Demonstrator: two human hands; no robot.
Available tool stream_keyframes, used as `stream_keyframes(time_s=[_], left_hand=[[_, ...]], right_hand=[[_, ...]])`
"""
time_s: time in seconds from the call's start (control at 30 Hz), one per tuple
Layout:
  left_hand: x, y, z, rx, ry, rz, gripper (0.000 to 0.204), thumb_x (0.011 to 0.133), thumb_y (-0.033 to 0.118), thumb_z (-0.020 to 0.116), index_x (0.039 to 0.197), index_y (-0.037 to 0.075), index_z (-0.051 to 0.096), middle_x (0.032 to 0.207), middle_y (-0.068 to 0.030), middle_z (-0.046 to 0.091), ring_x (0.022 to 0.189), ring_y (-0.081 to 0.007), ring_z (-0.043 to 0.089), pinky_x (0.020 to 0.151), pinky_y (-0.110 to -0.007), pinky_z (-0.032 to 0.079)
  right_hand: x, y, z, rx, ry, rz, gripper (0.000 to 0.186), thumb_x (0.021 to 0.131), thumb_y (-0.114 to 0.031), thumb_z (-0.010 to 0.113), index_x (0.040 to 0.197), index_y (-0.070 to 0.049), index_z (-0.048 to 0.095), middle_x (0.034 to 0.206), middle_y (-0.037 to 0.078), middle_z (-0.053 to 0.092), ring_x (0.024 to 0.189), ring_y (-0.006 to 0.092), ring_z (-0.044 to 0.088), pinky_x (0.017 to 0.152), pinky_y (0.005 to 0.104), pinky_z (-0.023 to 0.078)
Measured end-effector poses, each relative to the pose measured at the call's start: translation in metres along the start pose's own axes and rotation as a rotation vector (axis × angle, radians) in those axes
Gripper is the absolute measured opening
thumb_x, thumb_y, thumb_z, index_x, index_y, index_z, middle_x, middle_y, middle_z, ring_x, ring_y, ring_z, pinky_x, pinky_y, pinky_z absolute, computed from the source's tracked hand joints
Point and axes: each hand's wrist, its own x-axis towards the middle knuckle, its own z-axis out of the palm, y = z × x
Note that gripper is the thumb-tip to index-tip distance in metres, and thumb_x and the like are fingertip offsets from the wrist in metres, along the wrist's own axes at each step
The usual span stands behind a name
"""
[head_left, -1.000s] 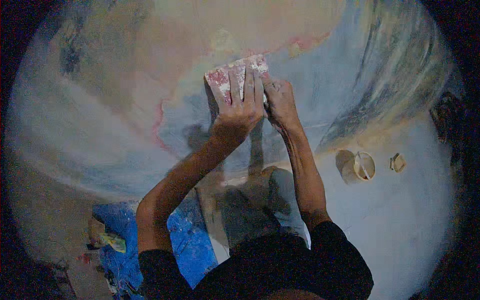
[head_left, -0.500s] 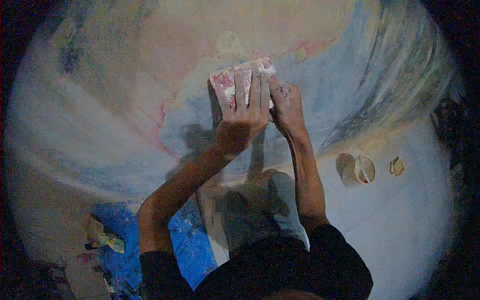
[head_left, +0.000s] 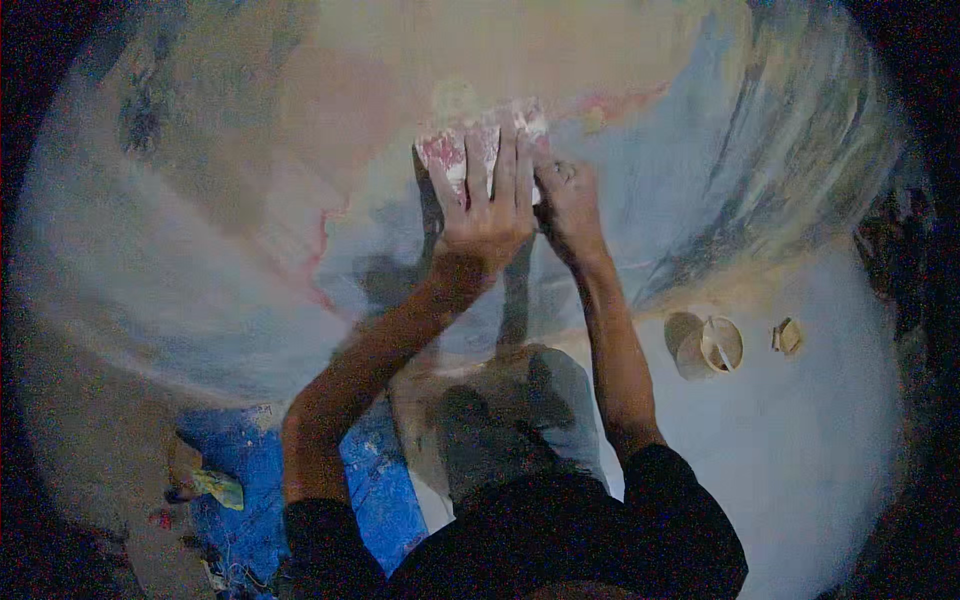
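A flat, roughly rectangular plate smeared with white and pink paint [head_left: 445, 152], perhaps a wide scraper, lies against a large painted surface [head_left: 600, 180] in muted blue, tan and pink. My left hand [head_left: 490, 222] rests on the plate's face, its fingers stretched out and spread; the thumb cannot be made out. At the plate's right edge my right hand [head_left: 572, 207] is closed in a grip, the knuckles bent. What lies inside that fist is hidden.
A round shallow dish with a stick across it [head_left: 721, 343] stands to the right, beside a small beige piece [head_left: 787, 336]. At lower left are a paint-flecked blue sheet [head_left: 385, 480] and a crumpled yellow-green item [head_left: 220, 488]. Shadows of my arms fall on the surface.
Both hands and the plate have slid a little farther up the painted surface. The grip looks the same.
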Motion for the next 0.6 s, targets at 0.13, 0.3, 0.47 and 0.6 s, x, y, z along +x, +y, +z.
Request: stream_keyframes(time_s=[0.13,0.3,0.47,0.6], left_hand=[[-0.027,0.022,-0.008,-0.232,-0.074,-0.063,0.049,0.083,0.023,0.052,0.127,0.002,0.055,0.139,-0.0153,0.047,0.126,-0.0392,0.044,0.101,-0.064,0.032],[-0.092,0.074,0.001,-0.514,-0.119,-0.266,0.057,0.084,0.015,0.051,0.138,0.001,0.042,0.146,-0.0154,0.037,0.137,-0.0359,0.032,0.111,-0.058,0.022],[-0.120,0.116,-0.021,-0.827,-0.193,-0.365,0.056,0.083,0.004,0.050,0.138,-0.002,0.040,0.149,-0.0196,0.030,0.140,-0.0385,0.024,0.112,-0.058,0.019],[-0.163,0.144,-0.039,-1.091,-0.299,-0.443,0.055,0.086,0.003,0.050,0.139,-0.002,0.037,0.152,-0.0216,0.021,0.138,-0.0427,0.023,0.111,-0.056,0.019]], right_hand=[[-0.027,0.027,0.003,0.002,0.137,0.016,0.038,0.094,-0.033,0.057,0.103,0.002,0.067,0.083,0.004,0.065,0.067,0.0103,0.055,0.052,0.0269,0.048],[-0.091,0.098,0.005,0.291,0.233,0.103,0.032,0.088,-0.025,0.065,0.107,0.001,0.066,0.095,0.004,0.065,0.085,0.0122,0.056,0.077,0.0298,0.047],[-0.134,0.148,-0.042,-0.032,0.362,0.249,0.035,0.092,-0.018,0.062,0.121,0.000,0.055,0.102,0.004,0.059,0.084,0.0115,0.056,0.070,0.0282,0.047],[-0.135,0.119,-0.090,0.436,0.521,0.157,0.042,0.093,-0.020,0.062,0.128,-0.002,0.048,0.103,0.004,0.058,0.081,0.0125,0.057,0.065,0.0279,0.048]])
